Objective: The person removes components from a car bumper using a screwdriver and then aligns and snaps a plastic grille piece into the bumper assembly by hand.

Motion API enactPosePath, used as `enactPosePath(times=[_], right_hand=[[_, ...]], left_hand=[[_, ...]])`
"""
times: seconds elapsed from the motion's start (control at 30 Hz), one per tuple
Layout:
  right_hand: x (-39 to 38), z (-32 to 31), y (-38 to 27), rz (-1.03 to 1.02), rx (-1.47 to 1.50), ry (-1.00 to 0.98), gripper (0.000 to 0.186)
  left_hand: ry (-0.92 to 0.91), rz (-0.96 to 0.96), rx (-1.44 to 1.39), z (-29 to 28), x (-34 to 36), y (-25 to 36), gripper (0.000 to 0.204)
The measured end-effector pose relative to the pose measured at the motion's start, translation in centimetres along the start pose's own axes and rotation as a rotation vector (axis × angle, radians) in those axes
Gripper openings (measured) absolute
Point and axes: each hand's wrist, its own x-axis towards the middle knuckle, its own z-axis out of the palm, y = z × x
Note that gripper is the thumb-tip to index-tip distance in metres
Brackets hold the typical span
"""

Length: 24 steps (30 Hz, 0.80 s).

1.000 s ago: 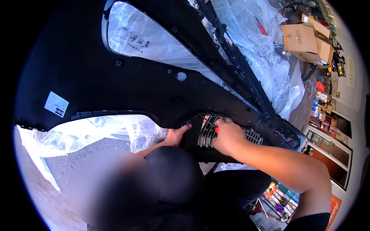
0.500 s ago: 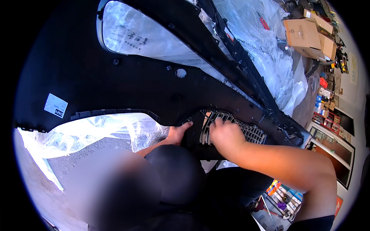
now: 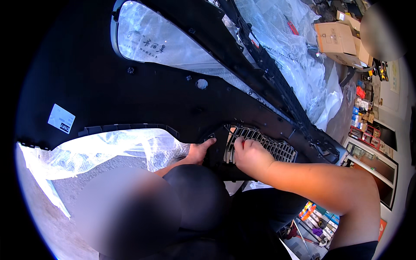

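Observation:
A large black plastic car bumper cover [image 3: 164, 99] stretches across the view, its inner side toward me. A slatted grille [image 3: 277, 149] sits in an opening near its lower right. My left hand [image 3: 200, 151] grips the bumper's near edge left of the grille, thumb on top and fingers hidden beneath. My right hand [image 3: 253, 159] is closed over the grille around a thin dark-shafted screwdriver [image 3: 232, 132]. A bit of red shows between the fingers. The shaft slants up and left to the grille's upper left corner; its tip is too small to make out.
Clear plastic wrap [image 3: 286, 56] lies beyond the bumper, with more bubble wrap [image 3: 147, 147] under its left part. A cardboard box [image 3: 336, 38] stands at the far right. Small boxes on shelves [image 3: 364, 112] line the right wall. A white label [image 3: 61, 118] is on the bumper.
My right hand has shifted slightly down and left, and its wrist has turned a little. The left hand keeps its hold on the bumper edge.

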Motion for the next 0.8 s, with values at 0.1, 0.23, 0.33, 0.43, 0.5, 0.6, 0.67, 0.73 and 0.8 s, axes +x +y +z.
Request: enactPosePath(times=[0.1,0.23,0.33,0.43,0.5,0.6,0.67,0.73,0.8], right_hand=[[-1.2,0.6,0.5,-0.168,-0.174,0.030,0.026],[-1.0,1.0,0.3,-0.197,-0.178,0.045,0.031],[-0.3,0.9,-0.8,-0.013,-0.023,0.018,0.032],[0.6,-0.1,0.2,0.192,0.345,-0.081,0.027],[1.2,-1.0,1.9,0.465,0.655,-0.119,0.018],[0.8,-1.2,1.4,0.676,0.831,-0.103,0.020],[0.8,-1.1,1.7,0.618,0.773,-0.146,0.022],[1.1,-1.2,1.4,0.546,0.738,-0.198,0.025],[1.3,-1.4,1.6,0.583,0.746,-0.176,0.026]], left_hand=[[-0.005,-0.027,-0.036,0.1,-0.3,0.2,0.048],[0.019,-0.100,-0.046,0.3,-0.4,0.7,0.048],[0.026,-0.101,-0.053,0.7,-0.7,1.3,0.052],[0.013,-0.087,-0.073,0.8,-1.2,1.9,0.059],[0.019,-0.065,-0.078,0.8,-0.9,1.9,0.061],[0.054,-0.064,-0.062,0.7,-0.6,1.0,0.052],[0.025,-0.074,-0.082,0.9,-0.6,1.2,0.051],[0.027,-0.105,-0.076,0.9,-1.1,1.6,0.050],[0.034,-0.138,-0.053,0.9,-1.3,2.0,0.049]])
